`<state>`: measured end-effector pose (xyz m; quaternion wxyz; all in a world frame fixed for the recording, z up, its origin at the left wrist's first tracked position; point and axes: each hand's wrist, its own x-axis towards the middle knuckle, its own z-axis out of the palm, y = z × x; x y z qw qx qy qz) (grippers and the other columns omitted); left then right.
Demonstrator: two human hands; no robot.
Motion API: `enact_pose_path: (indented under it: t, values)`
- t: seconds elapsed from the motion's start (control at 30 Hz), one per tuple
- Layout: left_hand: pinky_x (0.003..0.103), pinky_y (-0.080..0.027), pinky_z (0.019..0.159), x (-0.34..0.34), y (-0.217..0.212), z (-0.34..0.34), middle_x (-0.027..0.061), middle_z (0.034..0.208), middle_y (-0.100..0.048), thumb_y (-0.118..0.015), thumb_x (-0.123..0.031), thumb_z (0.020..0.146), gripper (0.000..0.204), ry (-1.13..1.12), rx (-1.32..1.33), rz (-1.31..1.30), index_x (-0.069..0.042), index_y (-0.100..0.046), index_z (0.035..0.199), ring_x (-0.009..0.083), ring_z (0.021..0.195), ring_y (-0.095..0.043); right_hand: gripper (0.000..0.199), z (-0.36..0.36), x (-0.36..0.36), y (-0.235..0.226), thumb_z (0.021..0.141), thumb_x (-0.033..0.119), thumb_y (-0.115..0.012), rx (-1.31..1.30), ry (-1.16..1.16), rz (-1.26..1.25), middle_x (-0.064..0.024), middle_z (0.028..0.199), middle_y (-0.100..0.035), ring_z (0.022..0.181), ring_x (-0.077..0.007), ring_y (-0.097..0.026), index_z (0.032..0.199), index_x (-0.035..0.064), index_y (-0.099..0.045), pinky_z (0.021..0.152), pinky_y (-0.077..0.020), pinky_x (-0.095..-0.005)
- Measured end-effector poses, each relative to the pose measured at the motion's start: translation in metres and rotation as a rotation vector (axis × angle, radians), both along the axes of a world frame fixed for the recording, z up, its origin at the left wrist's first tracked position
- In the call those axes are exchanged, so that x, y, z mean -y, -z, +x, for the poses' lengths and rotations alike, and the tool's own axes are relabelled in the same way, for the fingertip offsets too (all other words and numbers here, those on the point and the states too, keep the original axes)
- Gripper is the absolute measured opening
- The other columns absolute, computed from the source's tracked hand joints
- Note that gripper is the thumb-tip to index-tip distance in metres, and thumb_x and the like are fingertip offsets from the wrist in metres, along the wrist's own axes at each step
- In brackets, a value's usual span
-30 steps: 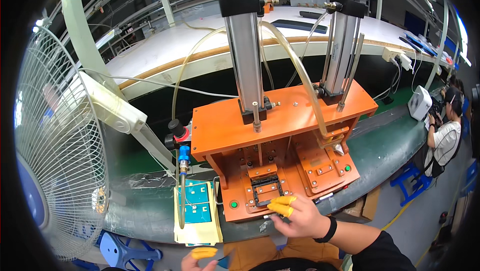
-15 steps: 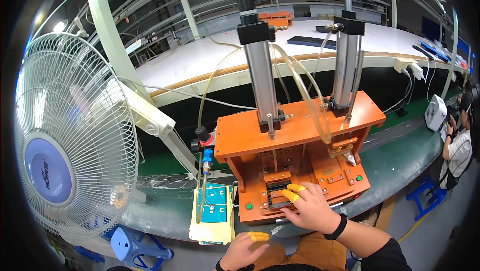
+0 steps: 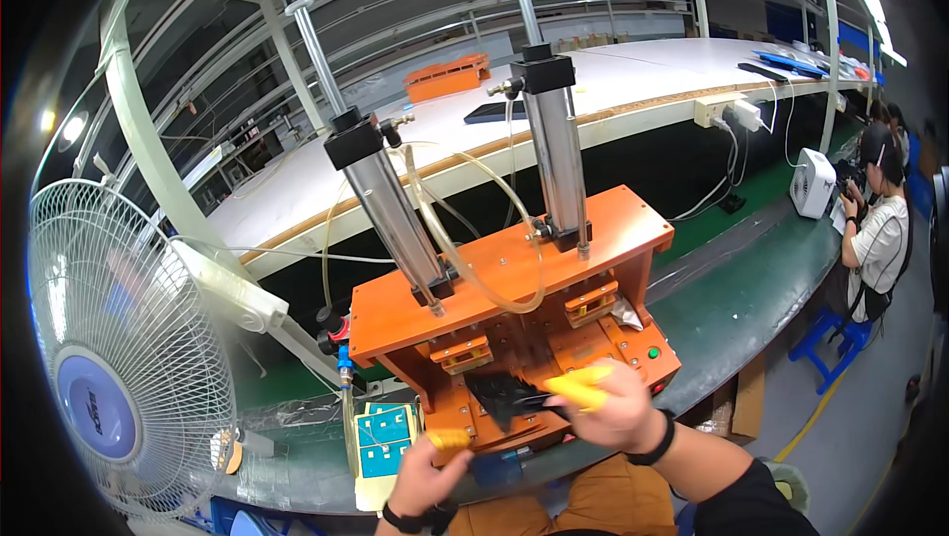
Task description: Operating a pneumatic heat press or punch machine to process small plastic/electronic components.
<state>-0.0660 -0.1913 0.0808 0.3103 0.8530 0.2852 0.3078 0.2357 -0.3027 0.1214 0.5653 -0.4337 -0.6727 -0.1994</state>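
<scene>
- Right hand [image 3: 611, 407]: it wears yellow finger cots and pinches a small black part [image 3: 506, 396] between thumb and fingertips. The part sits over the lower front deck of the orange press fixture [image 3: 514, 323], just left of the hand; its outline is blurred, so its exact shape cannot be told.
- Left hand [image 3: 427, 472]: it is half curled, with a yellow cot on the raised fingertip, close to the fixture's front edge and beside the small blue panel [image 3: 384, 435]. Whether it grips anything cannot be told.
- Fixture: 2 upright pneumatic cylinders [image 3: 390, 210] rise from the top plate, with clear hoses looping between them. A green button [image 3: 652, 353] sits at the right front corner.
- Surroundings: a white fan [image 3: 109, 378] stands well to the left on the green belt [image 3: 751, 279]. Another person [image 3: 880, 229] sits far right at a separate station.
- Technique, as a judgement: the part likely seats best if kept level and lowered squarely into the nest, with the pinch kept at its edge so the fingers clear the pocket.
- Risk, as a judgement: both hands should be withdrawn from beneath the 2 press heads before any actuation, since the deck lies directly under them.
</scene>
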Motion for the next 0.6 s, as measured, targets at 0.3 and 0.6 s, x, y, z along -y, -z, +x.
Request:
enact_pose_path:
  t: [0.3,0.6]
  values:
    - [0.044,-0.055,0.099,-0.113,0.000,0.075,0.0187,0.122,-0.073,-0.067,-0.018,0.099,0.024,-0.111,-0.270,0.111,-0.006,-0.074,0.118,0.0411,0.116,-0.067,0.014,0.129,0.163,0.100,0.111,0.019,-0.063,-1.484,-0.013,0.219,-0.0006,0.097,-0.070,0.078,-0.0089,-0.062,0.115,0.0063,-0.068,0.073,-0.0505,-0.0247]
    - [0.046,-0.048,0.114,-0.205,0.058,0.090,0.0127,0.145,-0.064,-0.058,-0.032,0.103,0.041,-0.113,-0.688,0.767,-0.015,-0.061,0.140,0.0332,0.139,-0.055,0.014,0.216,0.173,0.268,0.108,0.021,-0.067,-1.881,0.099,0.355,-0.0046,0.104,-0.072,0.088,-0.0161,-0.070,0.114,0.0080,-0.066,0.081,-0.0600,-0.0304]
